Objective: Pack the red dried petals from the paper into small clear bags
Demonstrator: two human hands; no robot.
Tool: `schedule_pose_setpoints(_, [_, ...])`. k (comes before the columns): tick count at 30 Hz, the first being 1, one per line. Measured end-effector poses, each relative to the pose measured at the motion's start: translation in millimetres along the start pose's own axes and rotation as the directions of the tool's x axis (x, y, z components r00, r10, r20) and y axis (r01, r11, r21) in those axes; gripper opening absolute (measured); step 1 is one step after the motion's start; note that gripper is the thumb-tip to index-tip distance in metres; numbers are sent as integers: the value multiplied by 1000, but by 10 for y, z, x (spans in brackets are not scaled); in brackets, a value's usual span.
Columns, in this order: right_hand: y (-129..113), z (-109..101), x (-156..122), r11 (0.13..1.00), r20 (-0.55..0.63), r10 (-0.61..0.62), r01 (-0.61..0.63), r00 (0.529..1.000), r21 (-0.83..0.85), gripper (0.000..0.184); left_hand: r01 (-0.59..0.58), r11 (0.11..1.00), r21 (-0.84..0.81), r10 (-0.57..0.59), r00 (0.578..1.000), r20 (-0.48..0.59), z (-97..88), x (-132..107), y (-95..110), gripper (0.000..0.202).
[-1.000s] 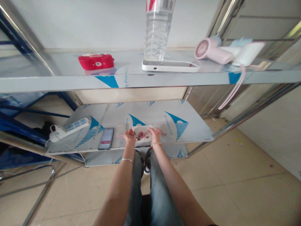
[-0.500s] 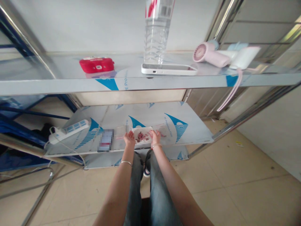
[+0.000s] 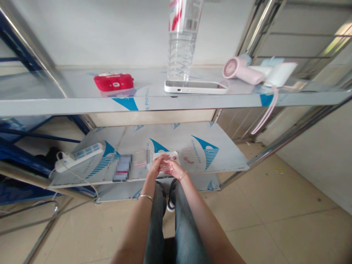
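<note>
My left hand (image 3: 156, 167) and my right hand (image 3: 173, 169) meet at the front edge of the lower shelf (image 3: 225, 154). Between their fingers is a small clear bag (image 3: 165, 167) with a pinkish tint, and both hands seem to pinch it. Just behind the hands lies a white tray (image 3: 172, 155) holding small dark red pieces, mostly hidden by the hands. Two more small clear bags lie flat on the shelf, one to the left (image 3: 140, 158) and one to the right (image 3: 188, 156) of the tray.
A blurred card (image 3: 122, 168) and a white power strip (image 3: 79, 153) lie on the lower shelf's left part. The upper shelf (image 3: 68, 99) carries a red case (image 3: 113, 81), a white phone (image 3: 195, 87), a clear water bottle (image 3: 182, 40) and a pink hair dryer (image 3: 242, 69). Tiled floor lies to the right.
My hands were apart at either end of the tray. They have come together in front of it and now hold a small bag between them. The view has tilted slightly down.
</note>
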State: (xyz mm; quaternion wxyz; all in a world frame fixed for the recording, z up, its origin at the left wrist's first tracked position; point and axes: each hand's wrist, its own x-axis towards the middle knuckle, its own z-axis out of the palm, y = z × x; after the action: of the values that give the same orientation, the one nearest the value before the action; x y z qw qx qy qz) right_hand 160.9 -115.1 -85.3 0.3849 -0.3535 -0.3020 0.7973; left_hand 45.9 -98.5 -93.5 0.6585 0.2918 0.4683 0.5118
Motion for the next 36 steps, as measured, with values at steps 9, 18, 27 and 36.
schedule_pose_setpoints(9, [87, 17, -12, 952, -118, -102, 62, 988, -301, 16, -120, 972, -204, 76, 975, -210, -71, 44, 71, 21])
schedule_pose_setpoints(18, [111, -98, 109, 886, -292, -295, 146, 910, -440, 23, -154, 962, -226, 77, 946, -316, -122, -31, 154, 16])
schedule_pose_setpoints(27, [39, -130, 134, 857, -466, -494, 324, 734, -400, 31, -126, 990, -59, 103, 948, -301, -121, -23, 120, 35])
schedule_pose_setpoints(36, [24, -149, 101, 822, -387, -512, 308, 767, -478, 29, -93, 963, 254, 120, 988, -95, -121, -64, 101, 39])
